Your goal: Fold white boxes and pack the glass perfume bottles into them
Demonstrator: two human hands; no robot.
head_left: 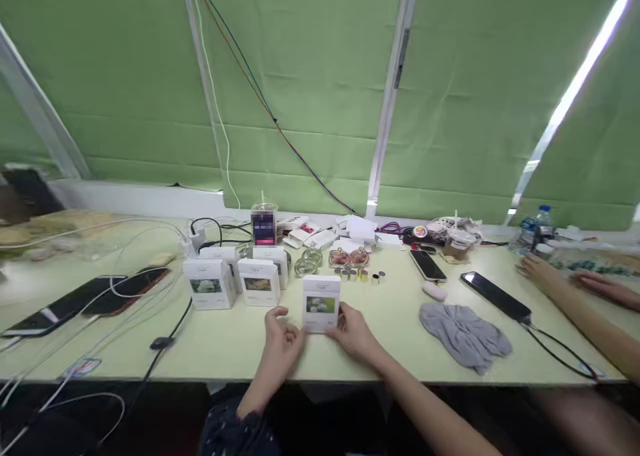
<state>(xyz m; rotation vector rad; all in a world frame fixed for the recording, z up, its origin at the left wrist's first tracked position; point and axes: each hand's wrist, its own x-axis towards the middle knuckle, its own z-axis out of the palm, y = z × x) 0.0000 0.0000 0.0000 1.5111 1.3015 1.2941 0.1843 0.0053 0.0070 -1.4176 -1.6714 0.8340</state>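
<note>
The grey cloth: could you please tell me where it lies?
In the head view, the grey cloth lies crumpled on the table, right of the right hand on the white box, beside the black phone.

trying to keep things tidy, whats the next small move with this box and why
Probably slide the white box left to join the other boxes: it stands upright and apart from them, with the left hand and right hand at its sides.

Green roller blinds [310, 76] cover the windows behind a long pale-green table [380, 349]. White frame posts [387, 109] divide them, thin cables [260, 96] hang across one blind, and daylight [585, 69] leaks in at the right.
</note>
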